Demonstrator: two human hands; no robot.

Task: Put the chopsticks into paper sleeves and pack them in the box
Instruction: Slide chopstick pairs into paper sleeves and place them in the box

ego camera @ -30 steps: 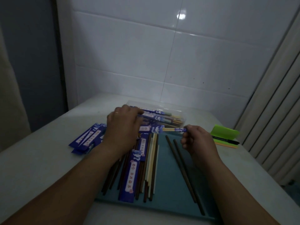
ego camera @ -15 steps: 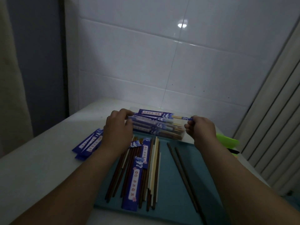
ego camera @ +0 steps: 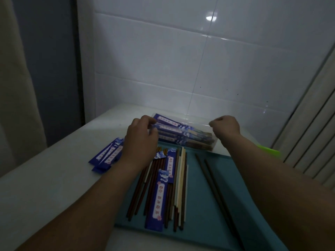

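- The clear plastic box (ego camera: 192, 118) stands at the far edge of the teal mat (ego camera: 199, 214), near the tiled wall. Inside it lie several sleeved chopsticks (ego camera: 174, 130), stacked lengthwise.
- The left hand (ego camera: 140, 136) is at the left end of the box. Its fingers are curled, with the thumb and fingertips right at the sleeve ends. I cannot tell whether it pinches one.
- The right hand (ego camera: 224, 127) is over the right end of the box, fingers curled inward like a fist. Whether it holds something, I cannot tell.
- On the mat lies a bundle of loose chopsticks (ego camera: 179, 178), dark and light ones, with a blue sleeve (ego camera: 158, 198) on top.
- Two dark chopsticks (ego camera: 213, 187) lie apart to the right.
- More empty sleeves (ego camera: 110, 153) lie on the white table (ego camera: 54, 178), left of the mat.
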